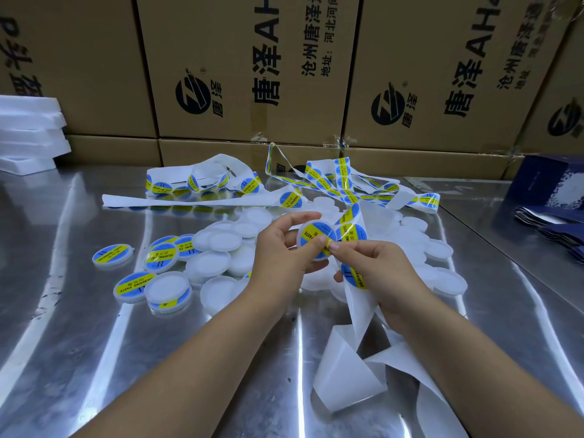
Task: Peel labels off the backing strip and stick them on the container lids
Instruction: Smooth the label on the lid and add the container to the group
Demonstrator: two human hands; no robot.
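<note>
Left hand (284, 248): I hold one lid (313, 240) up over the desk (94, 327); my fingers are closed around its rim, thumb on the lower edge.
Right hand (376, 270): thumb and first finger are pinched on the edge of a label (316, 237), pressing it on the lid; the other fingers keep the backing strip (357, 311).
Key relation: the lid is directly left of my right fingertips and touches them; the yellow band of the label runs diagonally across it.
Strip: it hangs down from my right hand, with the next labels just beside the lid.
Plain lids (221, 245): a pile below my left hand, nearer to that hand.
Finished lids (159, 257): further left.
</note>
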